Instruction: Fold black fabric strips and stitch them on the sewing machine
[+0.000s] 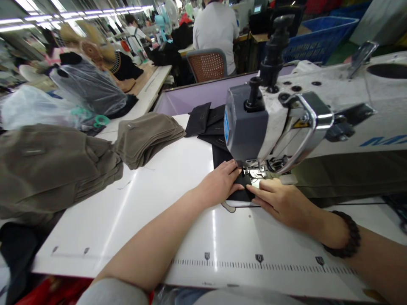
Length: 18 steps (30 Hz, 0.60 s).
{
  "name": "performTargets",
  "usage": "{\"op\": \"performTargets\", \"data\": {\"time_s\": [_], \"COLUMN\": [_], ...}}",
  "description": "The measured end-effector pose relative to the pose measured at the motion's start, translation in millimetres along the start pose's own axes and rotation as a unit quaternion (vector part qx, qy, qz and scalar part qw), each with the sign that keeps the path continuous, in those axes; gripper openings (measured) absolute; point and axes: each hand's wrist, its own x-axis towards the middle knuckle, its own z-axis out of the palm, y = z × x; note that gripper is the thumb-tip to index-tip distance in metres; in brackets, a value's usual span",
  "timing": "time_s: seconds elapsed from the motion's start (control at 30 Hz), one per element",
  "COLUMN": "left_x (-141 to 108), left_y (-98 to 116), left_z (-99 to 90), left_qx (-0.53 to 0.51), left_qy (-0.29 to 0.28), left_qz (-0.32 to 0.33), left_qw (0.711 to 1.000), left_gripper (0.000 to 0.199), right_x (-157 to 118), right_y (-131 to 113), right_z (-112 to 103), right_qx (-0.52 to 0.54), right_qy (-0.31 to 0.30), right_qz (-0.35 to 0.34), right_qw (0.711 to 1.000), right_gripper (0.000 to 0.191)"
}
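Note:
A small black fabric piece (241, 195) lies under the presser foot (256, 173) of a sewing machine (246, 123). My left hand (221, 182) rests on the fabric left of the foot, fingers stretched flat and thumb spread apart. From the right, my right hand (281, 201) touches the fabric's near right edge with extended fingertips, just in front of the foot; its thumb is partly hidden. Neither hand visibly grips the cloth. Behind the machine head, black sewn pieces (199, 119) overlap on the table. The needle tip cannot be made out.
Two stacks of olive-brown fabric pieces, a smaller one (146, 135) and a larger one (47, 165), lie at left on the white table (171, 220). Olive fabric (359, 173) lies beneath the machine arm. A person (216, 29) sits beyond; a blue crate (318, 40) stands back right.

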Motion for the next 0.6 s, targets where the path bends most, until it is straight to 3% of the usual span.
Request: {"op": "performTargets", "data": {"time_s": [0.5,0.6], "left_x": [2.9,0.4], "left_y": [-8.0,-8.7], "left_z": [1.1,0.7], "left_qx": [-0.001,0.019], "left_qy": [0.02,0.039], "left_qz": [0.022,0.039], "left_qw": [1.0,0.998], "left_gripper": [0.043,0.032], "right_x": [0.1,-1.2], "right_y": [0.0,0.8], "right_z": [3.1,3.1], "right_qx": [-0.012,-0.004], "right_qy": [-0.01,0.004], "right_qz": [0.012,-0.001], "right_qw": [1.0,1.0], "right_gripper": [0.031,0.03]}}
